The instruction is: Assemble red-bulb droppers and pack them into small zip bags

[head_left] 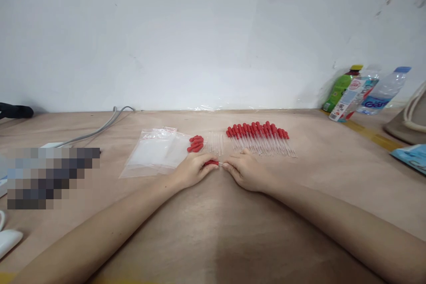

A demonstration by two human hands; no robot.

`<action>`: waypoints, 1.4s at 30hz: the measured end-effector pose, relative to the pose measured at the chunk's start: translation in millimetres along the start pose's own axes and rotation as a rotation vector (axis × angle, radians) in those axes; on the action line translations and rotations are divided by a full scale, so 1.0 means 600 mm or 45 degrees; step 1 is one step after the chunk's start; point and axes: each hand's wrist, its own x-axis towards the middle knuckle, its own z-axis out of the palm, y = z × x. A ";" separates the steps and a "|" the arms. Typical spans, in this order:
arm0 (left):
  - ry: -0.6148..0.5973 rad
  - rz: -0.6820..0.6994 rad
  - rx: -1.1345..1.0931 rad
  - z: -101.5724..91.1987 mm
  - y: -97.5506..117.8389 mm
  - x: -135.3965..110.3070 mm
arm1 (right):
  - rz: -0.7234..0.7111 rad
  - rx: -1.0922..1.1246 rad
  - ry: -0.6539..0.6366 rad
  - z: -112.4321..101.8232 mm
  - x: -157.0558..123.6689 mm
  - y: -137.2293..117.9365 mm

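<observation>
Head: dropper (213,163) between left hand (191,171), right hand (246,172)

A plain white wall (199,31) — scuffed at its upper right — rises behind a tan wooden tabletop (213,230) under soft, even light. A grey cable (100,130) trails along the left. Three plastic bottles (354,93) lean in the far right corner — a yellow tape line (369,133) runs just beside them.

Landmark, row of droppers (259,138): red bulbs, clear tubes. Left of it: loose bulbs (196,143) red, bare tubes (215,142) clear, plastic bags (156,153) clear with a whitish sheen. Just in front: one red bulb (211,163) in the left hand (191,171) grip. Underneath, tabletop (213,230) tan, faint grain. Far right of it: yellow strip (369,134), green bottle (339,88) with yellow cap, clear bottle (384,91) with blue cap.
</observation>
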 end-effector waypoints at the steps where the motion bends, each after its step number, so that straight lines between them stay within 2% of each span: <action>1: 0.032 0.013 0.019 -0.002 -0.001 -0.001 | 0.000 0.007 -0.012 -0.005 0.001 -0.003; 4: 0.220 -0.026 0.068 -0.002 -0.003 -0.006 | 0.055 0.058 -0.042 -0.021 0.005 -0.002; 6: 0.313 -0.116 0.077 0.002 -0.005 -0.011 | 0.190 0.137 -0.041 -0.028 0.009 0.010; 9: 0.247 -0.218 0.066 0.008 -0.007 -0.015 | 0.521 0.300 0.053 -0.036 0.018 0.044; 11: 0.169 -0.233 0.063 0.010 -0.009 -0.016 | 0.742 0.313 0.156 -0.041 0.026 0.072; 14: 0.128 -0.239 0.060 0.011 -0.010 -0.015 | 0.982 0.139 0.320 -0.049 0.033 0.113; 17: 0.114 -0.251 0.053 0.010 -0.010 -0.014 | 1.093 -0.001 0.382 -0.051 0.034 0.142; 21: 0.112 -0.245 0.051 0.011 -0.010 -0.014 | 1.056 -0.098 0.392 -0.039 0.031 0.157; 26: 0.116 -0.234 0.048 0.012 -0.011 -0.014 | 1.006 -0.238 0.350 -0.024 0.030 0.154; 29: 0.108 -0.231 0.061 0.012 -0.011 -0.012 | 0.991 -0.261 0.383 -0.022 0.030 0.149; 33: 0.069 -0.220 0.095 0.011 -0.010 -0.011 | 0.813 -0.228 0.457 -0.014 0.034 0.123; 37: 0.053 -0.175 0.158 0.010 -0.006 -0.010 | 0.587 -0.216 0.338 0.003 0.057 0.079; 40: 0.063 -0.160 0.228 0.005 -0.003 -0.007 | 0.624 -0.312 0.232 0.016 0.089 0.055; 42: 0.132 -0.198 0.293 -0.004 -0.007 -0.003 | 0.709 -0.356 0.129 0.022 0.111 0.049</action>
